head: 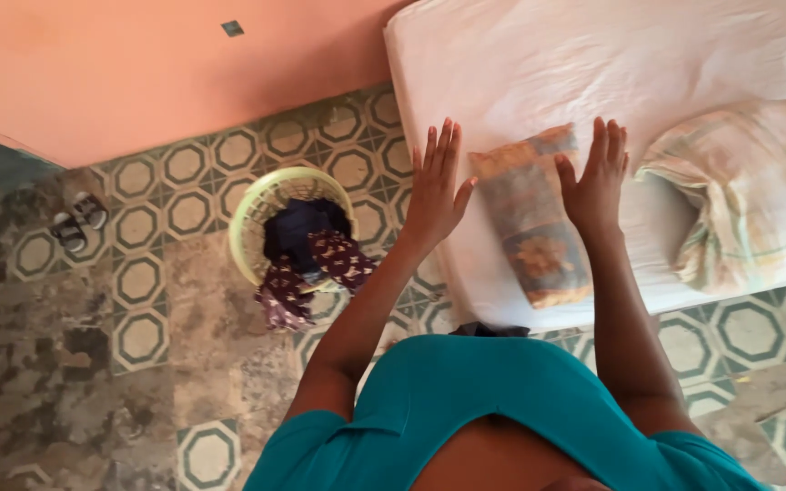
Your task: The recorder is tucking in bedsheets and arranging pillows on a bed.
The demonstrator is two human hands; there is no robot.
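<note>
Both hands flat and released, left hand (436, 189) & right hand (596, 178) flanking the folded orange-grey patterned cloth (531, 215) at frame centre on white-sheeted mattress (520, 64), apparently just squaring it; pale-green plastic laundry basket (261, 202) left-centre.

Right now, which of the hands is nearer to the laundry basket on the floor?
Left. The left hand hovers at the bed's edge, just right of the laundry basket; the right hand is farther off, beyond the folded patterned cloth.

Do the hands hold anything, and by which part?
Nothing is held: left hand and right hand are open, either side of the folded cloth.
</note>
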